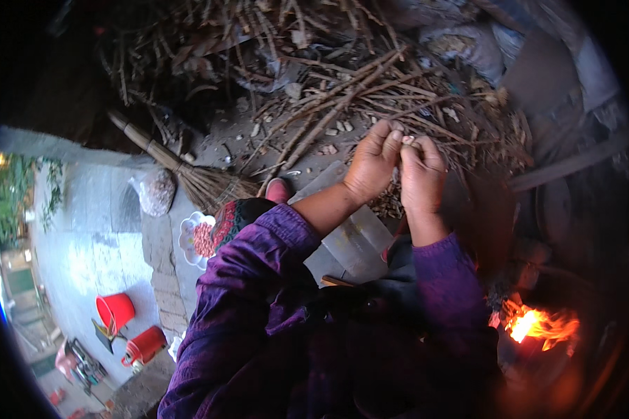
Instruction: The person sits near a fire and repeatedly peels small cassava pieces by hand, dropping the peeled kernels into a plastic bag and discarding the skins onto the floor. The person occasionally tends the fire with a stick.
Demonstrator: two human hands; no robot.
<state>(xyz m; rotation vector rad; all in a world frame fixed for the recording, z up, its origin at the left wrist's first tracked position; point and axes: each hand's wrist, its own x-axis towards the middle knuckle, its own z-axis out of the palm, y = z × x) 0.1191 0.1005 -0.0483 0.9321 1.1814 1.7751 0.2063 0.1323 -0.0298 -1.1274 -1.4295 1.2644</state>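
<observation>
My left hand and my right hand are raised close together in front of me, fingertips pinched near each other. Between the fingertips is a small pale piece, possibly a peanut or part of its shell; my right fingers pinch it. What my left fingertips hold is hidden. A white scalloped dish of pinkish-red shelled peanuts sits to the left, beside my patterned clothing. Small brown bits, perhaps peanut shells, lie below my hands.
A fire burns at the lower right. Dry sticks are piled ahead. A straw broom and a filled clear plastic bag are at the left. Red buckets stand farther off at the lower left.
</observation>
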